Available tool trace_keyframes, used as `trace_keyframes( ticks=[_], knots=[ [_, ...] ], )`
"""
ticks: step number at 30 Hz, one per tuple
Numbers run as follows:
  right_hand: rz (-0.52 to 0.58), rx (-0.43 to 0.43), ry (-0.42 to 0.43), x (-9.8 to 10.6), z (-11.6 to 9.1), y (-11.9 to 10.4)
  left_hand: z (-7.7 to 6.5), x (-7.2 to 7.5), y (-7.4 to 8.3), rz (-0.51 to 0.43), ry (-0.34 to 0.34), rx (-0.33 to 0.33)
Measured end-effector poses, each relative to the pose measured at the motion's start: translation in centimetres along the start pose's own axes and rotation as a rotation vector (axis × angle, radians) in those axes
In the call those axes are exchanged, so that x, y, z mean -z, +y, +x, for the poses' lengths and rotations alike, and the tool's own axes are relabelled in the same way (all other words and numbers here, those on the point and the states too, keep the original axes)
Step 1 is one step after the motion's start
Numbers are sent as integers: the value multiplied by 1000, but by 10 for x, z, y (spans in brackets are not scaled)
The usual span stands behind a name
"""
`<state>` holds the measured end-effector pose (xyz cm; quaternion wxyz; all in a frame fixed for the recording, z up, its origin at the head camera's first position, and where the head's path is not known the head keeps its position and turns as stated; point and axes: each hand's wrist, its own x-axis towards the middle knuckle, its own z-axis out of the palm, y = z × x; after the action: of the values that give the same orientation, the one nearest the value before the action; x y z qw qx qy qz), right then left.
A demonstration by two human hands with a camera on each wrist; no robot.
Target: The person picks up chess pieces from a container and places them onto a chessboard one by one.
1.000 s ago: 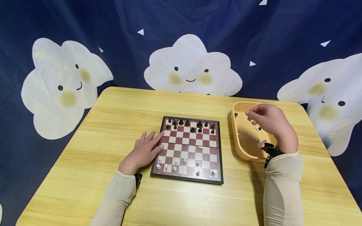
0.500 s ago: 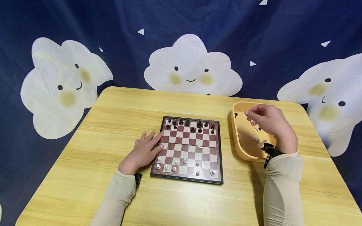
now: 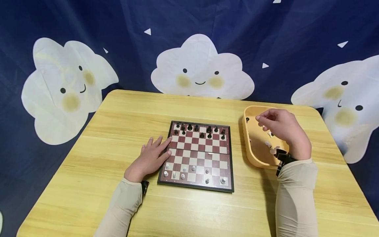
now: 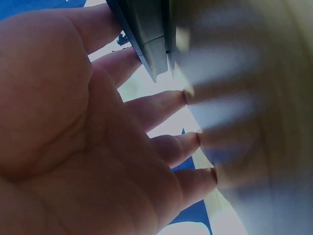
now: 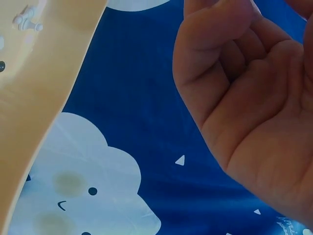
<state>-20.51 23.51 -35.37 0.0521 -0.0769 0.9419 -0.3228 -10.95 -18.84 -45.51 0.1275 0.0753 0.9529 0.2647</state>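
The left hand [image 3: 149, 160], fingers spread, touches the chessboard [image 3: 187, 145], whose fold [image 3: 189, 151] runs crosswise. The right hand [image 3: 282, 128] curls above the lengthwise tray [image 3: 247, 144]; I cannot tell whether it pinches anything.

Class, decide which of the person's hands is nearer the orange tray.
Right. The right hand is over the orange tray in the head view; the left hand touches the chessboard at its edge farthest from the tray.
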Motion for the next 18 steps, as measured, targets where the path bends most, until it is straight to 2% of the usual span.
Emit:
trace_keyframes(
  ticks=[8,18],
  knots=[
    [35,-11,-22,-1,2,0,0,0,0,14,4,-4],
    [5,-3,-37,-1,2,-1,0,1,1,4,0,-1]
  ],
)
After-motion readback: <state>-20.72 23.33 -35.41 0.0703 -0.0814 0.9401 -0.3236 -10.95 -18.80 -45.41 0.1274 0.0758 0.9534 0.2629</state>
